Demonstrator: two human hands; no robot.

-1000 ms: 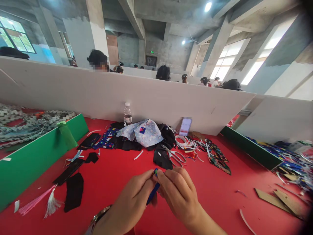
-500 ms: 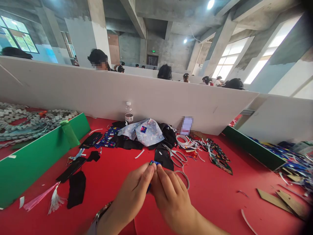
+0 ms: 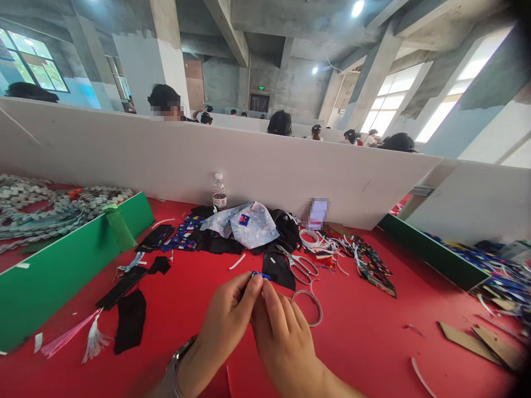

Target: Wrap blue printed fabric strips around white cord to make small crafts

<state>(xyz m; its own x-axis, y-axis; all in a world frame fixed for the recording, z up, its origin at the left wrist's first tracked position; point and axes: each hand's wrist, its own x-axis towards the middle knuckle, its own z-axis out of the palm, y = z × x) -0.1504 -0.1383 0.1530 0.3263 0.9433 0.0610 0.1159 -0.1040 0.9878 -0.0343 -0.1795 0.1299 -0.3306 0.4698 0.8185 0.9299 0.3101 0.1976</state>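
My left hand and my right hand meet above the red table, fingertips pinched together on a small piece of blue patterned fabric. Only its top edge shows; my fingers hide the rest. Just beyond my right hand lie scissors with pale handles, resting partly over black cloth. A roll of tape lies close beside my right hand. Farther back, a light-blue patterned cloth with a small dark-blue patch is heaped over black fabric.
A green board edges the left side, another the right. A bottle and a phone stand by the white partition. Tassels and black pieces lie left; cardboard strips lie right. Several people sit beyond.
Both hands have shifted slightly, the right one turning a little to the left. The blue fabric now pokes out more sideways above the fingertips. The things on the table stay put.
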